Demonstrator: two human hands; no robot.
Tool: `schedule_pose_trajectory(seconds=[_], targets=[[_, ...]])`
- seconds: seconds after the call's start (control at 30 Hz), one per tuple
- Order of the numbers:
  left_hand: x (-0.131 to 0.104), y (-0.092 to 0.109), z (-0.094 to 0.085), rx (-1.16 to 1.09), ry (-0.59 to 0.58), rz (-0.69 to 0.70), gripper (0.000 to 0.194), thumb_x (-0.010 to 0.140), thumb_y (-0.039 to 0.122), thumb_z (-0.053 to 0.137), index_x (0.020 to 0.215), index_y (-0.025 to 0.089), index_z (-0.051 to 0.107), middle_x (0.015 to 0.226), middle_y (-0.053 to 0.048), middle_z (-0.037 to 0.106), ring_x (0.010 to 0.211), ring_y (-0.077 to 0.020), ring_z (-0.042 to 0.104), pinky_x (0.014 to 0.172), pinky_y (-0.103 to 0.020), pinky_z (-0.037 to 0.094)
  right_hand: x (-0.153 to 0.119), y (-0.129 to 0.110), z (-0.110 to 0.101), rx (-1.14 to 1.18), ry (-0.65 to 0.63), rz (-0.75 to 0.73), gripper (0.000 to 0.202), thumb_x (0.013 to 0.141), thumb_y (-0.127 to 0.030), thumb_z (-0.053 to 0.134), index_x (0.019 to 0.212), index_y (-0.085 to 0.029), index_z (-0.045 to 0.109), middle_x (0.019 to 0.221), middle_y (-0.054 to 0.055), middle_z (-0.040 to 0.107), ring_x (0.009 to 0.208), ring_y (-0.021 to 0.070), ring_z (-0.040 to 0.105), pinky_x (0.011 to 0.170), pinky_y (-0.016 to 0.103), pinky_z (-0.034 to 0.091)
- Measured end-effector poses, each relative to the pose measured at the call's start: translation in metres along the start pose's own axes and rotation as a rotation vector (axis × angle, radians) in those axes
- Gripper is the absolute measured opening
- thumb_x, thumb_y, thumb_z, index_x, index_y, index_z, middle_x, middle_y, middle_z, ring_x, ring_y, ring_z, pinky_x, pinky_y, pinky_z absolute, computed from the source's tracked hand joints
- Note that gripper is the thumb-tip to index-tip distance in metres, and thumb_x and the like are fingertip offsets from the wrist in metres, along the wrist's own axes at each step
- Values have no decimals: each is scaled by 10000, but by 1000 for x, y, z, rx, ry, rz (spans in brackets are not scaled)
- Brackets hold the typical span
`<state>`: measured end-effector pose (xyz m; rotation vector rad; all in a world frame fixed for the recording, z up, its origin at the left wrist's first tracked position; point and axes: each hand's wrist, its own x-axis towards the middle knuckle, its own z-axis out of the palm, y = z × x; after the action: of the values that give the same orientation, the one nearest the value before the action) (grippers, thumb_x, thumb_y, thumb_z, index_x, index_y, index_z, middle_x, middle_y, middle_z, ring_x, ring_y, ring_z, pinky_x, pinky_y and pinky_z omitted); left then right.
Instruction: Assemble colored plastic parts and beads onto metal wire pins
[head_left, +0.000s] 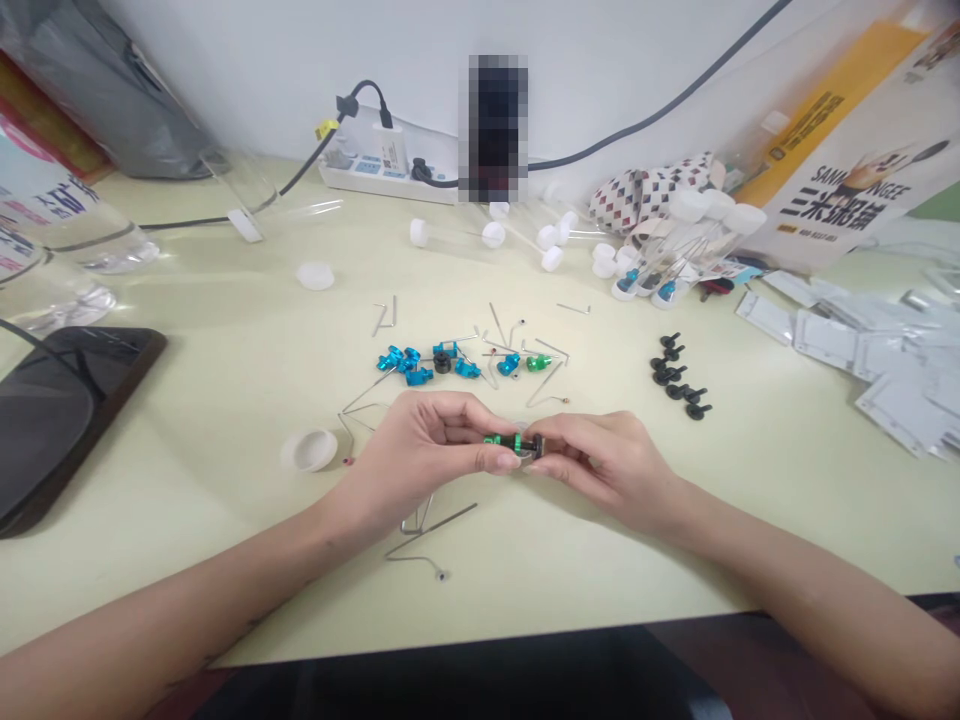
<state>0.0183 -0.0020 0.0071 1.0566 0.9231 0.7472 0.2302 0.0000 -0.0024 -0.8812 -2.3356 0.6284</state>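
fittings in blue lie beyond my left hand, whose thumb and fingers pinch a green fitting between my two hands, over the table. to its right, my right hand grips a black stud by its flat head; i'd judge it best to hold the green side still and keep both pieces in line, with spare black studs farther right.

A workshop-like table — blue metal parts, bent rods, power strip.
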Motion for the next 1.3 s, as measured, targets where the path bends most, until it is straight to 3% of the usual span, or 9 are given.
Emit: schedule_pose_trajectory(seconds=[0.4, 0.53, 0.67, 0.83, 1.3], targets=[[0, 0, 0, -9, -3, 9, 134, 688, 158, 747, 814, 159, 699, 799, -19, 750, 792, -156, 697, 759, -224, 548, 0, 0, 0, 6, -2, 1, 217, 909, -350, 498, 941, -155, 588, 748, 18, 651, 605, 76, 569, 569, 168, 418], [0, 1, 0, -3, 20, -2, 140, 679, 166, 754, 804, 150, 693, 772, -25, 747, 769, -169, 700, 753, -246, 554, -1, 0, -1, 38, -9, 35, 247, 909, -367, 492, 1029, -165, 569, 791, 19, 668, 579, 71, 568, 566, 171, 430], [0, 2, 0, -10, 30, -9, 143, 685, 174, 750, 811, 151, 687, 776, -33, 745, 787, -178, 697, 780, -269, 549, -2, -1, 0, 48, -7, 74, 288, 877, -353, 551, 1098, -169, 545, 701, -13, 649, 539, 66, 556, 534, 160, 426], [0, 3, 1, 7, 35, 2, 132, 683, 170, 749, 800, 152, 691, 774, -27, 742, 788, -177, 696, 772, -261, 549, -2, -3, 0, 22, 2, 53, 194, 895, -283, 525, 1056, -186, 571, 751, -3, 674, 524, 59, 549, 513, 159, 419], [0, 2, 0, -2, 21, 6, 133, 684, 172, 747, 806, 150, 696, 796, -36, 746, 798, -185, 698, 774, -268, 552, -1, -1, 1, -14, -2, 35, 188, 899, -316, 516, 1014, -180, 578, 750, 1, 675, 553, 65, 568, 531, 160, 415]])
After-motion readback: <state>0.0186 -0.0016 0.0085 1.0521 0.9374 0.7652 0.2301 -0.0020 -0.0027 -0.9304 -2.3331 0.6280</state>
